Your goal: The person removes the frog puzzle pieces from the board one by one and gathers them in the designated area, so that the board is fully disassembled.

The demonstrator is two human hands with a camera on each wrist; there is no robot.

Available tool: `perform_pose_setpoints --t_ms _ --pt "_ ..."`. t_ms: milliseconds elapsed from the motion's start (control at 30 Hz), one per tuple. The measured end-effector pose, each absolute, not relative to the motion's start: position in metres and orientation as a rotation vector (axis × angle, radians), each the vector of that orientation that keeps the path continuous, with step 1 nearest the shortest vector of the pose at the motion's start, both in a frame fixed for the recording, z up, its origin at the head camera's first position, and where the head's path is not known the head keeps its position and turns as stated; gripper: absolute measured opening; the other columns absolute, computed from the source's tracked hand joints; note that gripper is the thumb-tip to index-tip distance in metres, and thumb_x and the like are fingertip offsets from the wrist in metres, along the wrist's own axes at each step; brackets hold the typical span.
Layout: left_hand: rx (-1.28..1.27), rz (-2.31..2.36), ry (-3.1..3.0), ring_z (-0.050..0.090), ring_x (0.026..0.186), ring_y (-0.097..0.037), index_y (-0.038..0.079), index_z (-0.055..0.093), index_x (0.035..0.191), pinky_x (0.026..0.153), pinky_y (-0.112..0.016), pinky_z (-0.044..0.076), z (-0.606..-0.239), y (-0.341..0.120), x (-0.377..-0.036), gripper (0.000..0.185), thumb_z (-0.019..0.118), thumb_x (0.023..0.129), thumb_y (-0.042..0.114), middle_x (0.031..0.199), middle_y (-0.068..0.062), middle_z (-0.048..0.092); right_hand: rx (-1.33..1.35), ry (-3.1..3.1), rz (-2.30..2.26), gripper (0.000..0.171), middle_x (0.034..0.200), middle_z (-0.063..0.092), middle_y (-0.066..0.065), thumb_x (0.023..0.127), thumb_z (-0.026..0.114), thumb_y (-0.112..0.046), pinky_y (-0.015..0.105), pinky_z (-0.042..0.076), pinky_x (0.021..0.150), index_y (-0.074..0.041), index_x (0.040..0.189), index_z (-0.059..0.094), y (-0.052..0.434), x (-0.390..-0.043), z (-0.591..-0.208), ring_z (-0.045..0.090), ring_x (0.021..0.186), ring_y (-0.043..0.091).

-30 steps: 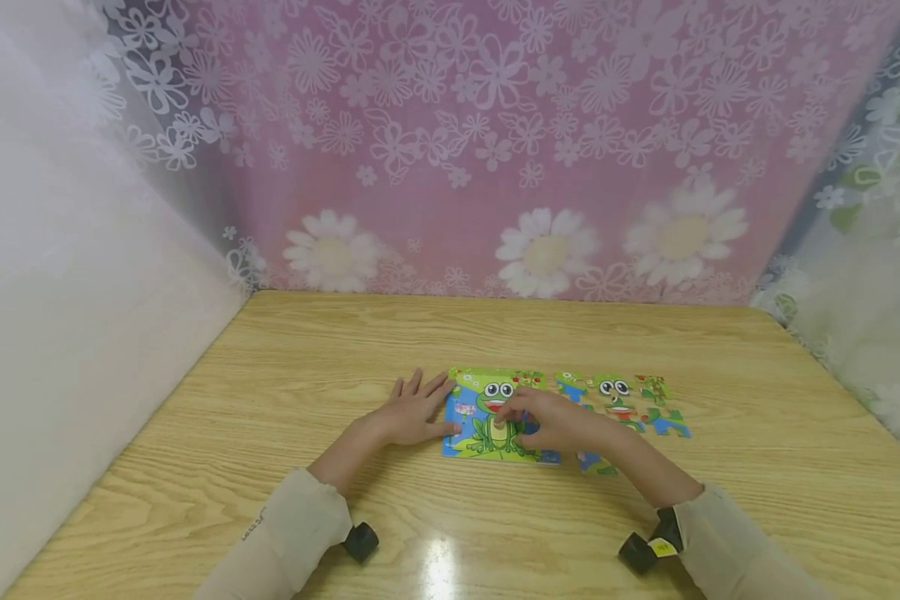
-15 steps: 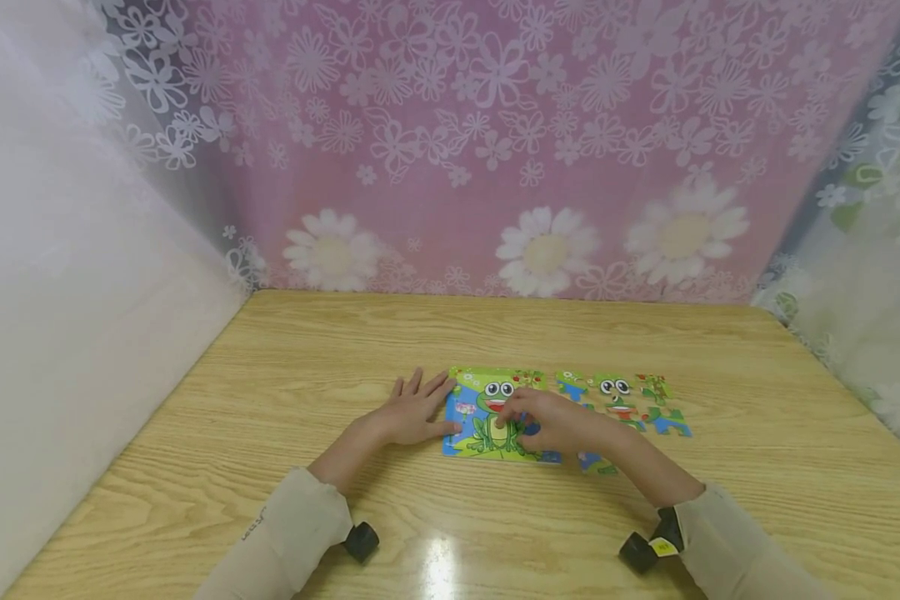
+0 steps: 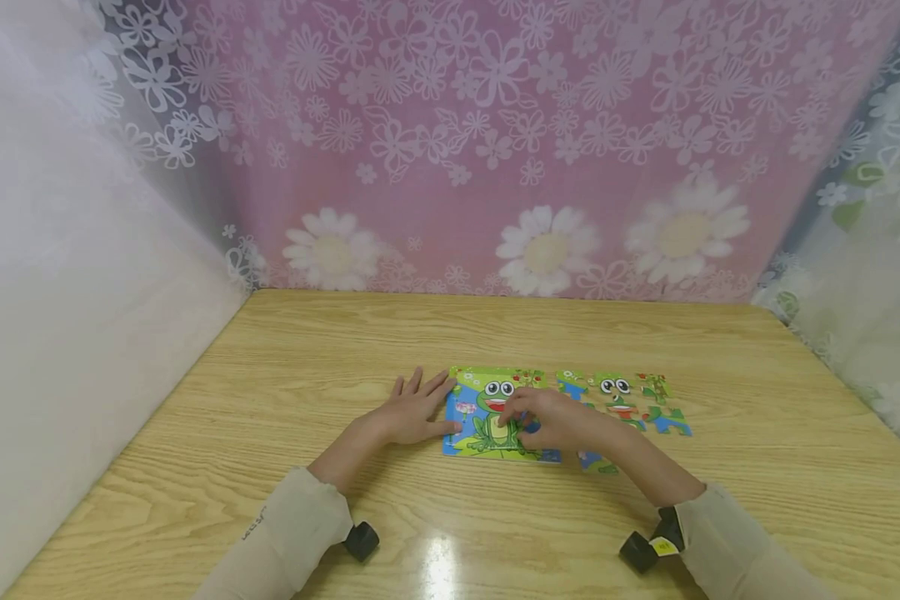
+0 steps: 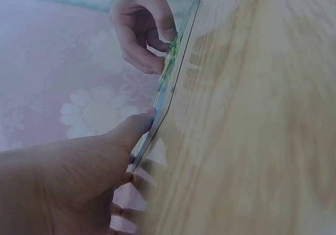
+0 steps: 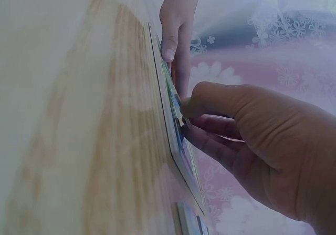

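A frog jigsaw puzzle board (image 3: 480,446) lies on the wooden table, its green and blue picture facing up. My left hand (image 3: 411,417) rests at its left side with fingers spread on the table and the thumb on the board's edge. Over the lower right part of the picture, my right hand (image 3: 562,418) has its thumb and fingers bent down to the surface. In the right wrist view the thumb (image 5: 202,103) and fingertips pinch a small puzzle piece (image 5: 185,121) at the board. That hand hides part of the picture in the head view.
Several loose puzzle pieces lie right of the board, among them one with the frog's eyes (image 3: 615,387), a blue and green one (image 3: 669,421) and one nearer (image 3: 596,464) beside my right forearm. A flowered curtain (image 3: 435,167) hangs behind the table (image 3: 307,350).
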State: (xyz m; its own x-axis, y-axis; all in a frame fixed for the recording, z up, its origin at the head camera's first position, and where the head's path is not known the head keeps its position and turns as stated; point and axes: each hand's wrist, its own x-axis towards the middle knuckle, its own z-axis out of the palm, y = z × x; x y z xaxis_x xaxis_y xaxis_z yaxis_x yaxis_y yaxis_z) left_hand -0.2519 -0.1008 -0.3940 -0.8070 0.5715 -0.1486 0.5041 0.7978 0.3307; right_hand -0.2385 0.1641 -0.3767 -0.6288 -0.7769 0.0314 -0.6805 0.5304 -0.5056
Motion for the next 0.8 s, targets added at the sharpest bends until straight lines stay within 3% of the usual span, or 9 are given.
perform_pose_setpoints --t_ms 433,800 --pt "0.855 0.416 2.742 -0.007 0.134 -0.038 0.012 0.015 0.148 0.103 -0.055 -0.004 -0.392 -0.1 -0.25 0.078 0.044 0.09 0.056 0.152 -0.007 0.006 -1.214 2.549 -0.789 0.027 0.108 0.056 0.0 0.081 0.06 0.0 0.024 0.049 0.07 -0.011 0.106 0.064 0.167 -0.239 -0.376 0.059 0.087 0.015" --pt "0.848 0.418 2.74 -0.009 0.134 -0.037 0.013 0.014 0.149 0.103 -0.055 -0.005 -0.395 -0.102 -0.252 0.08 0.044 0.089 0.058 0.152 -0.006 0.005 -1.188 2.501 -0.872 0.026 0.109 0.055 0.001 0.084 0.059 0.001 0.029 0.049 0.075 -0.011 0.107 0.064 0.19 -0.238 -0.368 0.059 0.091 0.019"
